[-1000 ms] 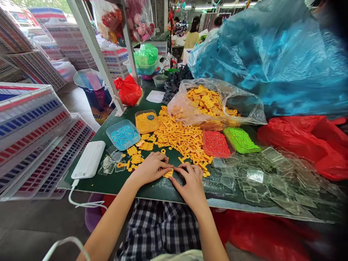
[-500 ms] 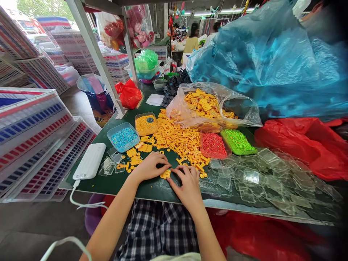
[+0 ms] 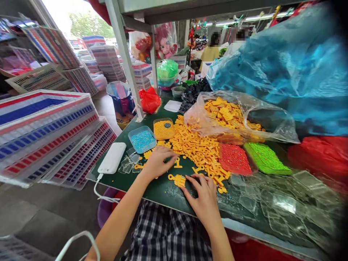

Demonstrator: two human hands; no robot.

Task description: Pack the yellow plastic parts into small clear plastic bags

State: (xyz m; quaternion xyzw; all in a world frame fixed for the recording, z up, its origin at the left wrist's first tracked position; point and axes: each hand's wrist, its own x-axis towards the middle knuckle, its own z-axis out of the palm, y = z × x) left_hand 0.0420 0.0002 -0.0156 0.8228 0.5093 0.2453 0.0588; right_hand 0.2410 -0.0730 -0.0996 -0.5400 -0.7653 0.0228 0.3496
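A yellow plastic piece with a ring at one end (image 3: 178, 180) lies near the table's front edge. My right hand (image 3: 202, 192) has its thumb and index finger at that piece's right edge, gripping it. My left hand (image 3: 159, 163) is over the tabletop to the left, fingers stretched out and apart, seemingly with nothing in them. Just under its fingertips lies a T-shaped yellow piece (image 3: 177, 164). Behind both hands spreads a heap of loose yellow pieces (image 3: 195, 146).
Tubs of blue beads (image 3: 142, 140), yellow beads (image 3: 164, 129), red beads (image 3: 235, 158) and green beads (image 3: 268, 157) ring the heap. Clear plastic squares (image 3: 282, 204) cover the right side. A white power bank (image 3: 112, 158) sits at the left edge. A plastic bag (image 3: 272, 103) holds more yellow pieces.
My left hand has left the yellow piece and moved back and left, its fingers parting. My right hand stays at the piece, whose ring now shows. The view has turned left.
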